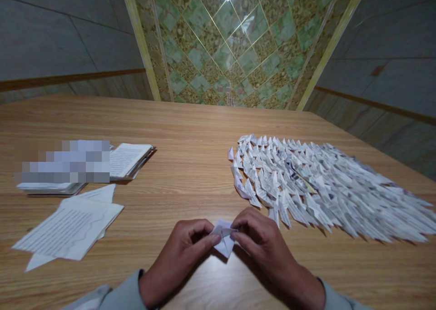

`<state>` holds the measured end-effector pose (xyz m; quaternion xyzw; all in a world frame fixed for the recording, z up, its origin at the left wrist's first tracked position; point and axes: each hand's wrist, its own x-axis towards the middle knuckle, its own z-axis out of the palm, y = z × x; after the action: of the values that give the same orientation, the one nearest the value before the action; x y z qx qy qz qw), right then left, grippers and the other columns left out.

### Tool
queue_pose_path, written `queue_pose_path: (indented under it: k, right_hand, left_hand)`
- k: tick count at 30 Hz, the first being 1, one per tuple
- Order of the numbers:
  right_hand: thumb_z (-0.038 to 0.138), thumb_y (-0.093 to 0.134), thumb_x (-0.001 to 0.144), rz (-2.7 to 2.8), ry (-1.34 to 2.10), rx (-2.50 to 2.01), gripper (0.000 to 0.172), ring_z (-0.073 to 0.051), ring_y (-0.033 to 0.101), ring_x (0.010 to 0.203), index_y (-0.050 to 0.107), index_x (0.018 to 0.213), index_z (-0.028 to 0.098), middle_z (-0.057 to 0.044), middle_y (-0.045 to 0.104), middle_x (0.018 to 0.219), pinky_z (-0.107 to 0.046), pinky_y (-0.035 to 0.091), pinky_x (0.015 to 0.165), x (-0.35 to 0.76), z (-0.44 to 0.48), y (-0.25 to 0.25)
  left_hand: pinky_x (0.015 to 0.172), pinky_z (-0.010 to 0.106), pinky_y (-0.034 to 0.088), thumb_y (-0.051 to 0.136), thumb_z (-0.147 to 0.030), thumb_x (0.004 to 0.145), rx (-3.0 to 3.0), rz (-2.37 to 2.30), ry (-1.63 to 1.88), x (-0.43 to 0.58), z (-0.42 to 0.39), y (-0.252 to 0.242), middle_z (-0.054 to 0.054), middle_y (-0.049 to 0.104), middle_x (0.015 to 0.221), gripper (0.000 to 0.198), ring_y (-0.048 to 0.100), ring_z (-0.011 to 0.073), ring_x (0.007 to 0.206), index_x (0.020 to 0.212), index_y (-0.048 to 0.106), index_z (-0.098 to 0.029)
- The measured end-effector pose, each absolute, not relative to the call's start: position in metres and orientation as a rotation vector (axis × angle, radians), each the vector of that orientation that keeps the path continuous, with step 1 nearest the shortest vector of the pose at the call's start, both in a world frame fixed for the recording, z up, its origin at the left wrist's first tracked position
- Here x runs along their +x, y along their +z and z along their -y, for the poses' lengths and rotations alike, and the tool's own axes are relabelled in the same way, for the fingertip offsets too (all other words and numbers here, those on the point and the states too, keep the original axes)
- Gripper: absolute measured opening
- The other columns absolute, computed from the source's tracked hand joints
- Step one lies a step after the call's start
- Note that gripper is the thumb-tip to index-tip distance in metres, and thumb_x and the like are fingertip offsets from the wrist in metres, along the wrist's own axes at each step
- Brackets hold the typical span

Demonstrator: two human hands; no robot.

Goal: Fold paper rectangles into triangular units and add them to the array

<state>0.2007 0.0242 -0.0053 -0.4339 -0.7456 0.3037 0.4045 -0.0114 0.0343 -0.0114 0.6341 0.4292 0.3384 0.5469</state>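
A small folded piece of white paper is held just above the table, near its front edge. On its left side my left hand pinches it between thumb and fingers. From the other side my right hand grips it the same way. Creases and a raised flap show in its middle, and a corner points down toward me. Beyond my right hand, rows of folded paper boats spread to the right, packed close together.
Loose printed sheets lie at the left front. Behind them are a stack of printed pages and another pile, partly blurred out. The wooden table reaches back toward a green and gold tiled wall.
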Motion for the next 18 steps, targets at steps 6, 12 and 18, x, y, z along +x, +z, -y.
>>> queue_pose_path:
  k: [6, 12, 18]
  right_hand:
    - [0.016, 0.072, 0.088, 1.896, 0.807, -1.143, 0.012, -0.015, 0.059, 0.068, 0.067, 0.077, 0.017, -0.001, 0.065, 0.073, -0.025, 0.039, 0.063, 0.2052, -0.0252, -0.0055]
    - [0.025, 0.068, 0.087, 1.671, 1.148, -1.179, 0.014, -0.016, 0.057, 0.067, 0.065, 0.076, 0.017, -0.001, 0.065, 0.072, -0.026, 0.041, 0.062, 0.2014, -0.0242, -0.0026]
    - [0.034, 0.073, 0.082, 1.438, 1.381, -1.148, 0.022, -0.014, 0.047, 0.064, 0.058, 0.077, 0.018, 0.003, 0.056, 0.069, -0.026, 0.035, 0.058, 0.1985, -0.0243, -0.0056]
  left_hand:
    - [0.06, 0.028, 0.041, 0.063, -0.042, 0.09, 1.558, -1.044, 0.792, -0.0124, -0.034, -0.0156, 0.002, 0.064, 0.067, 0.035, 0.056, 0.0166, 0.064, 0.07, 0.069, -0.014]
    - [0.06, 0.029, 0.04, 0.062, -0.046, 0.089, 1.522, -1.06, 0.772, -0.0102, -0.0331, -0.0157, 0.004, 0.064, 0.067, 0.038, 0.055, 0.0175, 0.064, 0.07, 0.068, -0.013]
    - [0.06, 0.028, 0.039, 0.063, -0.047, 0.087, 1.488, -1.046, 0.756, -0.0101, -0.0347, -0.0163, 0.003, 0.061, 0.065, 0.039, 0.053, 0.0168, 0.063, 0.069, 0.066, -0.014]
